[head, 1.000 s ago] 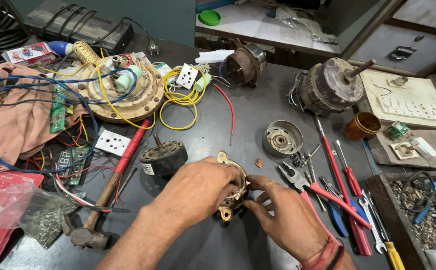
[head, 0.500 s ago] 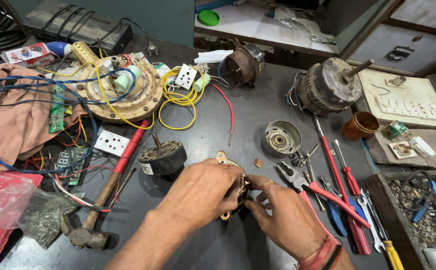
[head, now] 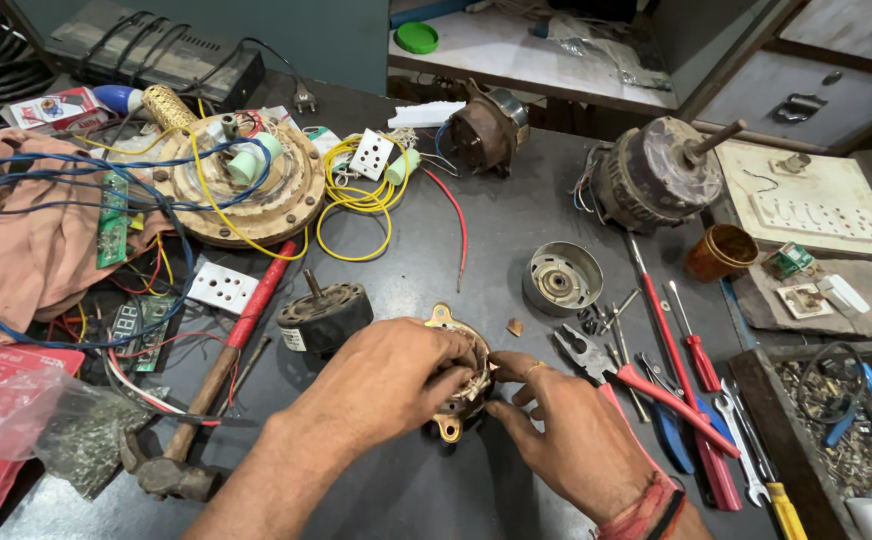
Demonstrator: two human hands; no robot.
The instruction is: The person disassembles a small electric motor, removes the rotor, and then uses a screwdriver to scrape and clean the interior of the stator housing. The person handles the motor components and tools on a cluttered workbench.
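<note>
Both hands on motor stator

Dark grey workbench, worn; teal wall behind; pale shelf and grey drawers upper right; warm light.

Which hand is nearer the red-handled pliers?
Right. The right hand lies just beside the red-handled pliers, nearly touching the jaws. The left hand is farther off, across the small brass-coloured motor part both hands hold.
</note>
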